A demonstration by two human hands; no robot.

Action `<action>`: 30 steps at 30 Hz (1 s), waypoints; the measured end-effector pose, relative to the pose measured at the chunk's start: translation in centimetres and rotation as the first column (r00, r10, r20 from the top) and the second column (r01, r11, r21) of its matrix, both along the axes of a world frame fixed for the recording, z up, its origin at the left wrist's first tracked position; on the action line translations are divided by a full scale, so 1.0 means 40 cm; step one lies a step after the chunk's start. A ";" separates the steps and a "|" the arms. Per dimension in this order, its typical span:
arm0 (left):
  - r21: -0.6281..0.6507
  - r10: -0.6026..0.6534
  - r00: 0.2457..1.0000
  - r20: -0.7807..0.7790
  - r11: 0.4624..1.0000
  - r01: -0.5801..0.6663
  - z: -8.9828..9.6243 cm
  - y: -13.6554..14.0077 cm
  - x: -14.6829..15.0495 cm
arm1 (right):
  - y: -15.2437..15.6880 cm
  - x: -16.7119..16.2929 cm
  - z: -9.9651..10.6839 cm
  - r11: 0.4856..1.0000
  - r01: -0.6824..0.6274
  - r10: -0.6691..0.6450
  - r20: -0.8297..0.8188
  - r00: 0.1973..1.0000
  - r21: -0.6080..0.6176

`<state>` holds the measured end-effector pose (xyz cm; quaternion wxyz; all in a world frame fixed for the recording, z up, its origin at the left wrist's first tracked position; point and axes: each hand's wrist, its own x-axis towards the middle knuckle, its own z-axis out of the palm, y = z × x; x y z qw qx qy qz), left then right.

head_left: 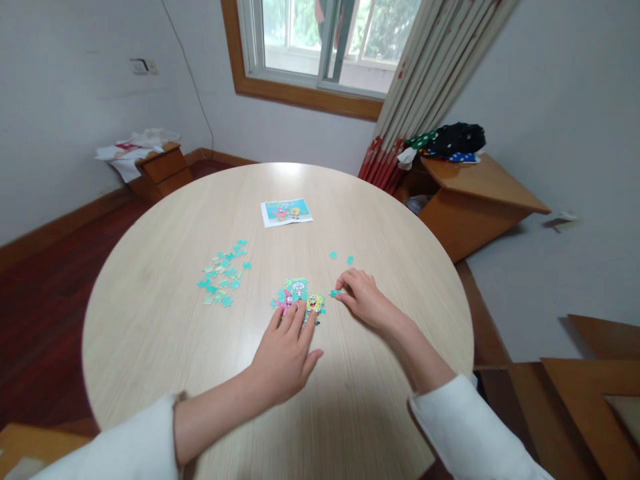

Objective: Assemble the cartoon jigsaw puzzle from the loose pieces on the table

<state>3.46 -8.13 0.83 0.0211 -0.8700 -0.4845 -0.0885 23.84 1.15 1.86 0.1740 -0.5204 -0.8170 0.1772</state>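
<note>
A partly joined jigsaw puzzle (pixel 299 291) with pink, yellow and pale cartoon figures on teal lies on the round table. My left hand (pixel 287 347) rests flat over its lower part, fingers stretched out, covering some of it. Just right of the puzzle, my right hand (pixel 363 295) pinches a teal puzzle piece (pixel 335 293) between thumb and forefinger, apart from the joined part. Beyond that hand lie two loose teal pieces, a left one (pixel 333 255) and a right one (pixel 350 260).
A spread of several loose teal and pale pieces (pixel 220 275) lies to the left. Farther back is a printed reference picture (pixel 287 212) on the round wooden table (pixel 160 347). Cabinets with cloths on top, such as the right cabinet (pixel 475 207), stand beyond the table's edge.
</note>
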 end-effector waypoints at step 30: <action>-0.090 -0.014 1.000 0.028 0.996 0.017 0.007 0.011 0.004 | 0.022 -0.113 -0.009 0.980 -0.080 0.006 -0.382 0.924 -0.180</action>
